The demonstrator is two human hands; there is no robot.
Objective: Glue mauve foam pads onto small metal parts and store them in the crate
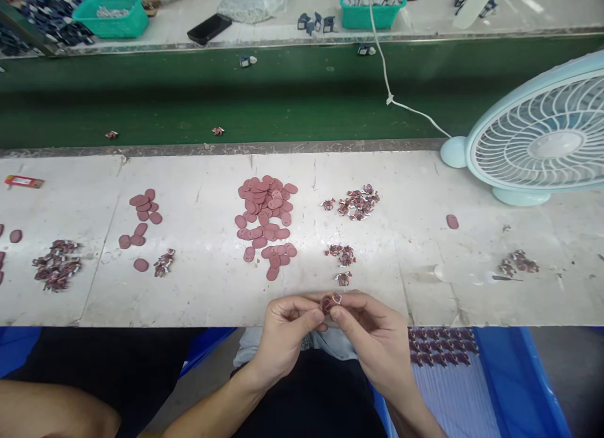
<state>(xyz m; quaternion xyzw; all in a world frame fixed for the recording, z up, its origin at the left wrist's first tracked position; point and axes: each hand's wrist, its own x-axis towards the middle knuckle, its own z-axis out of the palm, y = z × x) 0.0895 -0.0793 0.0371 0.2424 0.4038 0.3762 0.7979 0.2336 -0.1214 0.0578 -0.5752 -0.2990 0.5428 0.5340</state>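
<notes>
Both hands meet at the front edge of the white worktable (202, 287). Between the fingertips of my left hand (285, 331) and my right hand (377, 334) is a small dark reddish-brown part (326, 304) with a shiny metallic bit. Thumbs and index fingers of both hands pinch it; its underside is hidden by the fingers. Ahead of my left hand lies a pile of flat oval reddish-pink pieces (264, 202). Beyond my right hand are small clusters of dark-red parts with shiny bits (359, 203), one single such part (343, 279) lying closest.
A light-blue fan (552, 136) stands at the right; its white cable crosses the green conveyor belt (302, 98). Below right, a blue crate (514, 375) holds rows of finished-looking dark-red parts (443, 347). More ovals (146, 205) lie left. Another person's arm (56, 409) is at lower left.
</notes>
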